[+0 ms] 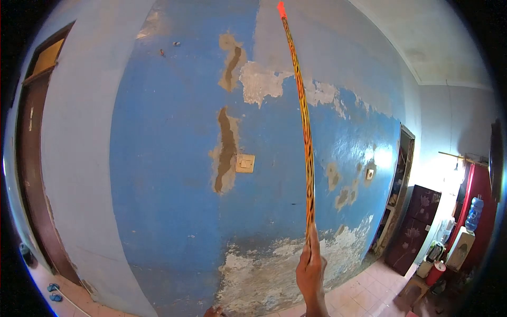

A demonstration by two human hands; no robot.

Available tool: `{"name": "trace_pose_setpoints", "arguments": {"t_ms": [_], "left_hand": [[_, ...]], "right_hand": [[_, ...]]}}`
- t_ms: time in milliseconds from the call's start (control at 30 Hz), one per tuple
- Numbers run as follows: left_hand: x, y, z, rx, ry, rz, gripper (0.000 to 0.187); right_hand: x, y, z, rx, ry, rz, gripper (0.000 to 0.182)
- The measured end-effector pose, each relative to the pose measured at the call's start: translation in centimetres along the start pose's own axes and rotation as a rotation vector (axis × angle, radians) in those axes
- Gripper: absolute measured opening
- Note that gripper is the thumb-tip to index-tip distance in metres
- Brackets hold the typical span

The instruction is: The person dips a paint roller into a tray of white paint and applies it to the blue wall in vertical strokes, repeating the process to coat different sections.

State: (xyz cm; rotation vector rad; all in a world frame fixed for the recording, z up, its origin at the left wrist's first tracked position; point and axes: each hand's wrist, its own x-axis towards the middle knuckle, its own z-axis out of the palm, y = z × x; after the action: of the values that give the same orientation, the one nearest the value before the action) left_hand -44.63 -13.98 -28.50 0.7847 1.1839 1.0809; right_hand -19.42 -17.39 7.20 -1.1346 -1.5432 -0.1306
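My right hand [311, 267] is wrapped around the lower end of a long pole [304, 121] with a yellow, black and red pattern. The pole rises almost upright in front of the wall to a bright orange-red piece [281, 9] at the top edge of the view, and whatever lies beyond that is cut off. Only a small part of my left hand [214, 311] shows at the bottom edge, low before the wall; its fingers are too cut off to read. Behind the pole, the blue wall [174, 158] has pale grey paint across its upper right and left side.
Grey-brown patches run beside a light switch [245, 163]. Plaster peels along the wall's base. A socket [369, 173], a doorway [404, 158], a dark flowered fridge [414, 230] and a water dispenser [460, 247] stand rightward. Leftward are a brown door [34, 174] and blue slippers [54, 292].
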Motion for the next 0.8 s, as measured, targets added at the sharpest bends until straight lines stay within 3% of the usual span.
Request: {"name": "trace_pose_setpoints", "arguments": {"t_ms": [100, 200, 300, 433, 600, 700, 800], "left_hand": [[-0.7, 0.3, 0.5, 0.089, 0.0, -0.063, 0.051], [0.2, -1.3, 0.4, 0.107, -0.045, 0.029, 0.049], [-0.3, -0.9, 1.1, 0.092, -0.071, -0.058, 0.048], [-0.7, -1.1, 1.3, 0.072, -0.121, -0.088, 0.053], [0.0, -2.8, 1.6, 0.075, -0.18, -0.151, 0.055], [0.0, -3.0, 2.5, 0.1, -0.173, -0.12, 0.058], [-0.7, -2.2, 2.8, 0.072, -0.147, -0.111, 0.063]], "right_hand": [[-3.7, 2.2, 0.2, 0.007, 0.023, -0.018, 0.047], [-7.5, 4.0, 0.3, 0.002, 0.071, -0.092, 0.046], [-12.0, 6.7, 0.2, 0.041, 0.009, 0.058, 0.041], [-14.3, 7.7, 0.3, -0.034, 0.128, -0.13, 0.043], [-10.3, 5.2, -0.9, -0.042, 0.11, -0.126, 0.045], [-5.0, 1.4, -1.9, -0.092, 0.034, -0.027, 0.046], [0.4, -1.3, -2.2, -0.056, 0.073, -0.072, 0.052]]}}
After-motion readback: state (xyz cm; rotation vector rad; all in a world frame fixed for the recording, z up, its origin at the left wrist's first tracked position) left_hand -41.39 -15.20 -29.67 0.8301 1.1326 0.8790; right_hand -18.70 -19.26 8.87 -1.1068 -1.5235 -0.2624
